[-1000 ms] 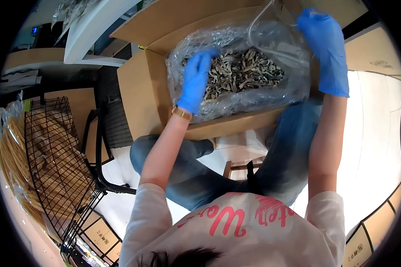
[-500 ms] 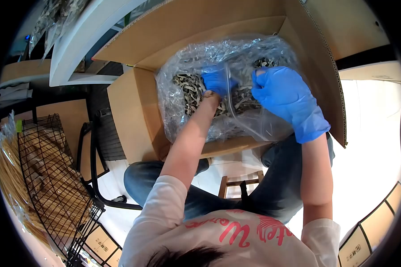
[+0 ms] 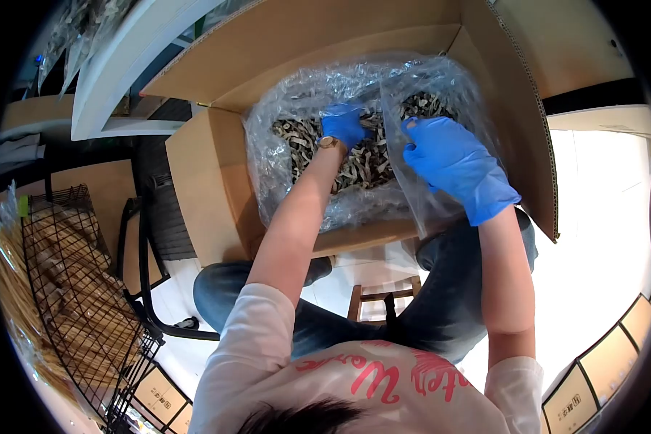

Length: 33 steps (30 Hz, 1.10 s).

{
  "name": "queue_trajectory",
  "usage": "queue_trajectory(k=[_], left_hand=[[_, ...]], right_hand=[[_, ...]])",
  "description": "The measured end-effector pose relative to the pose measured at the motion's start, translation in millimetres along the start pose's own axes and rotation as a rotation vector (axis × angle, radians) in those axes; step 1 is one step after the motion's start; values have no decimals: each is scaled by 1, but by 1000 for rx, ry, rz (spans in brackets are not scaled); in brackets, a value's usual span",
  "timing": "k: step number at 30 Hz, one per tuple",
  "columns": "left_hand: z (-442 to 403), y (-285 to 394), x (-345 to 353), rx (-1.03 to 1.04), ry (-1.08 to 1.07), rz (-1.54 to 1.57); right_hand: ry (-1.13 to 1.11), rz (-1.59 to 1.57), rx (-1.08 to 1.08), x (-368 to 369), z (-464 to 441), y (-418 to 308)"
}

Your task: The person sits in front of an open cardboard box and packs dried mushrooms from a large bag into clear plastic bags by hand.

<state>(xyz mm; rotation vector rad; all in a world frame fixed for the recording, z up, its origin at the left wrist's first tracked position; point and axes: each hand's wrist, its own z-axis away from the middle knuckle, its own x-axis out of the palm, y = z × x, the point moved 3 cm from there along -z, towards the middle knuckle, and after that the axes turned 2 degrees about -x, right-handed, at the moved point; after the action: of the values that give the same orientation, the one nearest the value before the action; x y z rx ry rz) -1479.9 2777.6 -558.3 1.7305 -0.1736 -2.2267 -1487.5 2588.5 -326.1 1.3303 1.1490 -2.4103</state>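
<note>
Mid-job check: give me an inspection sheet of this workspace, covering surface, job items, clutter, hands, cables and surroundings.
Surface: open cardboard box serves as work area; its support is hidden.
Job's things: dried grey-brown strips inside a clear plastic liner; clear plastic bag over their right part.
Clutter: black wire basket at left; long tan sticks show beside and through its mesh.
Hands: left gloved hand in the strips, fingers mostly hidden; right gloved hand closed on the bag.
Cables: nothing seen.
Surroundings: white floor, white frame upper left, printed cartons lower right.
</note>
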Motion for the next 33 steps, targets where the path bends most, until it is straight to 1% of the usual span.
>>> queue_trajectory(k=[1,2,4,5,6,8,9,10,11,12,13,14,16,17,19,20,22,23,24,26,27,28,29,30,31,32,33], left_hand=[[0,-1,0,126,82,47],[2,1,-5,134,77,44],[4,6,-13,107,-34,-71],[7,10,-16,14,-11,-83],[10,10,-13,17,-15,-85],[15,5,-10,-29,76,169],[17,-1,1,-20,73,166],[22,-11,11,-76,72,374],[23,-18,22,-101,66,475],[25,-25,33,-126,62,576],[23,-31,41,-68,111,645],[23,-35,42,-10,162,715],[26,-46,45,47,211,775],[28,-53,44,-11,206,936],[30,-69,39,-68,199,1090],[30,-80,37,30,175,1106],[46,-72,5,127,148,1110],[75,-41,-44,93,153,603],[97,-19,-79,57,153,96],[114,-18,-95,36,151,110],[121,-21,-100,6,116,346],[127,-24,-105,-24,81,583],[136,-22,-114,-152,-54,804],[144,-23,-122,-155,-47,803],[151,-26,-127,-225,-58,943],[158,-26,-132,-293,-69,1082],[167,-16,-148,-377,-95,1058]], right_hand=[[-36,-42,38,1,-1,-1],[-31,-46,45,5,-1,0],[120,56,-52,15,-6,2],[123,53,-48,21,-10,3],[92,71,-83,27,-15,2],[67,87,-115,32,-19,-5],[28,96,-110,35,-20,-9],[-13,103,-103,37,-21,-13],[-8,97,-95,38,-21,-16],[47,7,-74,38,-22,-17],[102,-85,-55,37,-24,-17],[110,-92,-52,37,-26,-16],[205,-131,-38,36,-32,-14],[210,-135,-41,36,-33,-14],[469,-83,-211,30,-31,-18],[475,-91,-211,29,-31,-15],[445,34,-228,28,-29,-11],[443,90,-199,26,-27,-11],[449,81,-205,30,-28,-5],[331,203,-171,41,-36,3],[282,226,-132,44,-36,3],[285,223,-140,45,-36,1],[218,228,-107,50,-38,0],[149,234,-75,57,-40,1],[149,235,-82,66,-45,3],[62,310,-87,83,-52,6],[-27,385,-90,100,-56,7]])
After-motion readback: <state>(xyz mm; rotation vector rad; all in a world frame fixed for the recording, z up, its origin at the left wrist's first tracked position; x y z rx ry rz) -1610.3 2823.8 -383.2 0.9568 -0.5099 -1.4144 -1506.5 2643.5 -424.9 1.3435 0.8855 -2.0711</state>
